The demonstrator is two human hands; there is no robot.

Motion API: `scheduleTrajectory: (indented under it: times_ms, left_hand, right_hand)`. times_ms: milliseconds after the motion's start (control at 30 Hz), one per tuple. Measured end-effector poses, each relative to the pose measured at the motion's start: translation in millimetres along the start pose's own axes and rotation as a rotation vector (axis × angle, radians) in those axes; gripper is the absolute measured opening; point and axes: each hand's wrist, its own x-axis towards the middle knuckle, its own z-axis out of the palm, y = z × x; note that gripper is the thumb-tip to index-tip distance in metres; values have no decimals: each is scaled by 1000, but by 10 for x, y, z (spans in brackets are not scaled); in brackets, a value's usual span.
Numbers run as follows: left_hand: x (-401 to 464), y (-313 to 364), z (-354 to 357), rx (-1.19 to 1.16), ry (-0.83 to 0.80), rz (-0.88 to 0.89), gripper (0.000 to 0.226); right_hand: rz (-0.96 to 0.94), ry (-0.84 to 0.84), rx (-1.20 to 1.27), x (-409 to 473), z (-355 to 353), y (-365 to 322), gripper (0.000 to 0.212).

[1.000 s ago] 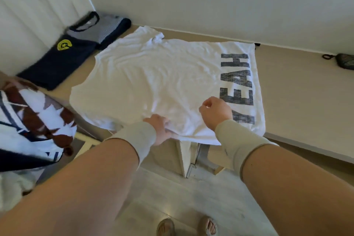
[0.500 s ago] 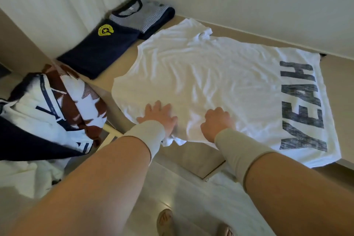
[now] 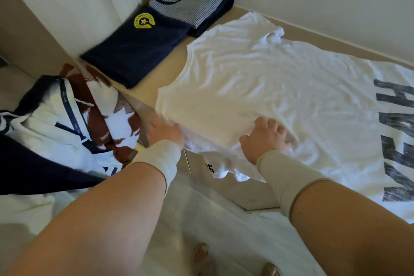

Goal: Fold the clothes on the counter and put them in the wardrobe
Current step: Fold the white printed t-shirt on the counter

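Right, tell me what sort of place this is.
Most likely a bedroom or hotel room with a laundry-folding spot. A white T-shirt lies spread on a beige counter built against the wall, a folded navy shirt sits in the corner, and a pile of unfolded clothes waits at the left.

Soft, even daylight fills the scene; shadows are faint. The white shirt (image 3: 268, 87) is nearly overexposed. Motion blur smears the clothes pile (image 3: 67, 123) at left, and wide-angle distortion bends the edges.
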Motion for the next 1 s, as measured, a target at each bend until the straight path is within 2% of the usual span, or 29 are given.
scheduleTrajectory:
  times_ms: [67,100,133,167,200,233,300,333,467,567,667,733,800,867,933,1000]
  left_hand:
    - [1,37,43,-162,-87,-17,51]
    - [15,61,55,-141,-131,-16,46]
    - [19,22,97,25,-141,40,43]
    - [71,17,137,-7,-158,45,42]
    - [107,-9,152,-239,-160,-23,46]
    - [106,-100,191,-354,-131,-12,53]
    - [62,-173,250,-425,-37,-79,65]
    - [8,-167,267,-452,-88,-125,63]
    - [-160,-148,287,-419,-336,-184,38]
    - [-322,-253,234,-181,-539,-178,30]
    - [-430,-349,138,-91,-622,-127,17]
    - [-420,-360,68,-52,-557,-78,20]
    - [-428,-331,-40,0,-442,-20,28]
    - [-478,-305,-178,88,-352,71,30]
    - [-547,-294,-299,135,-260,128,18]
    - [-631,-249,-437,148,-269,124,13]
  right_hand:
    - [23,20,-15,1,24,-32,52]
    - [25,32,-27,0,41,-42,51]
    - [26,41,-39,2,66,-43,51]
    - [26,49,-51,3,93,-41,51]
    - [24,63,-64,2,115,-47,52]
    - [26,75,-75,3,136,-47,52]
    - [29,88,-77,10,160,-55,52]
    - [31,88,-81,5,170,-52,52]
    - [14,91,-95,12,191,-31,49]
    - [-12,86,-36,13,178,28,49]
    - [-167,139,81,-118,179,161,46]
    - [-364,168,81,-285,211,256,34]
    - [-535,119,-54,-437,266,332,28]
    - [-614,59,-188,-501,288,407,35]
    - [-645,53,-227,-525,223,483,46]
    - [-625,39,-290,-498,187,545,54]
